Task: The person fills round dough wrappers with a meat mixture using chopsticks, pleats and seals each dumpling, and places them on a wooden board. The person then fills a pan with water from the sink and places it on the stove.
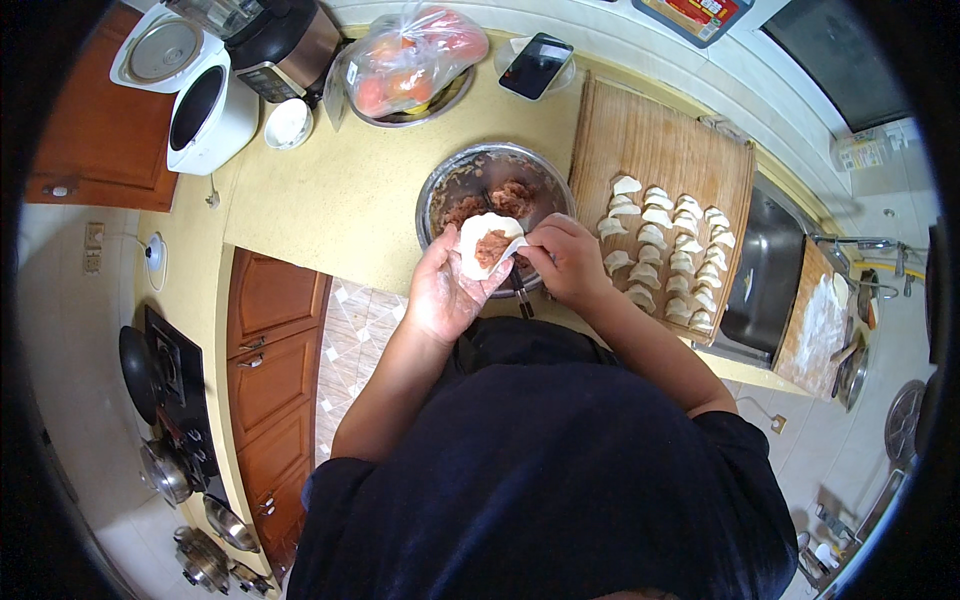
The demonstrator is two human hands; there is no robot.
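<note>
A round dumpling wrapper (474,229) rests on the fingers of my left hand (450,296), which is dusted with flour. Meat filling (491,248) sits in the middle of the wrapper, and the wrapper's right edge is lifted. My right hand (564,261) pinches that raised edge between thumb and fingers. Just beneath both hands stands a steel mixing bowl (433,174) with more minced meat (512,199) inside. A dark utensil handle (520,291) leans over the bowl's near rim, its lower part partly hidden by my hands.
To the right, a wooden board (637,135) carries rows of folded dumplings (681,262). Beyond it are a steel sink (761,262) and a floured board (814,337). A phone (536,66), bagged fruit (409,64), a white bowl (289,124) and a rice cooker (217,124) stand along the back.
</note>
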